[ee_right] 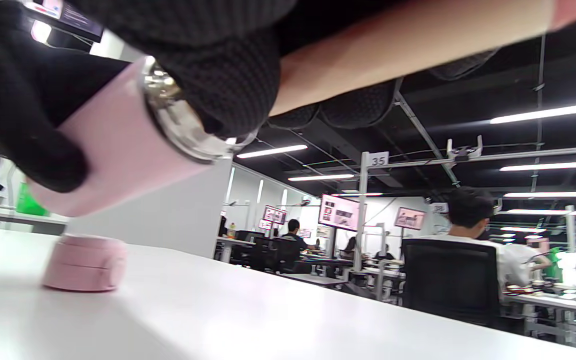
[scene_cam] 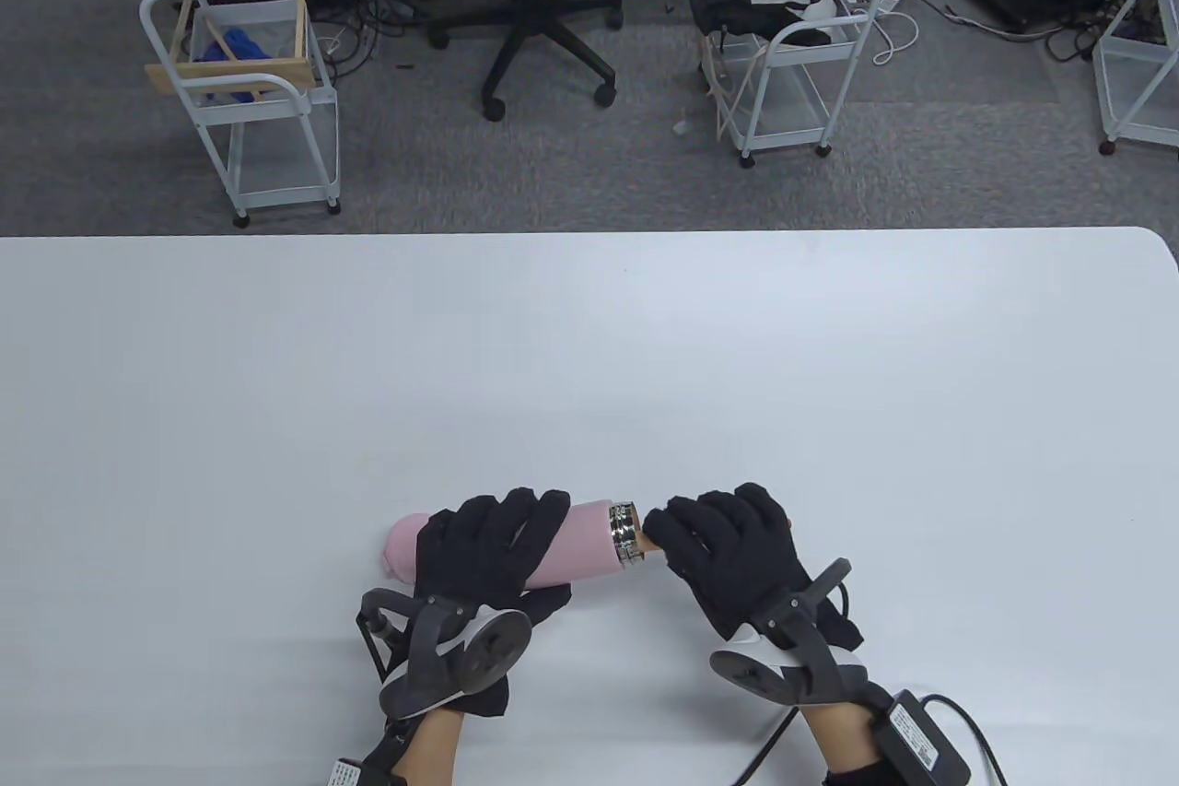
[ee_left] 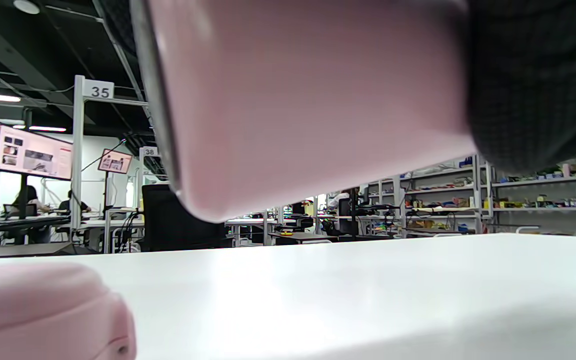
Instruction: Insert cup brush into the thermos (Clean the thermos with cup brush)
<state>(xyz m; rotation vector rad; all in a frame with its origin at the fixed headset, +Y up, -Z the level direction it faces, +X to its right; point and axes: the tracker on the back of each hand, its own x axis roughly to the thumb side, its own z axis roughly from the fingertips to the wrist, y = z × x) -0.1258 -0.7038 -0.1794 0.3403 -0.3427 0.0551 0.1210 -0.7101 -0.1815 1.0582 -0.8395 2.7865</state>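
Left hand (scene_cam: 488,546) had its fingers wrapped round the pink thermos (scene_cam: 580,542), holding it sideways, off the counter (scene_cam: 589,362), steel mouth facing right. Right hand (scene_cam: 737,546) gripped the brush handle (ee_right: 408,45) right at the mouth. Pink lid (ee_right: 84,263) sat on the counter below.

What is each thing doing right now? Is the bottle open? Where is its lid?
thermos: open, lid off, held on its side above the table, metal mouth toward the right hand
lid: off, resting on the table
cup brush: handle at the thermos mouth, head not visible
left hand: grips the thermos body
right hand: grips the brush handle
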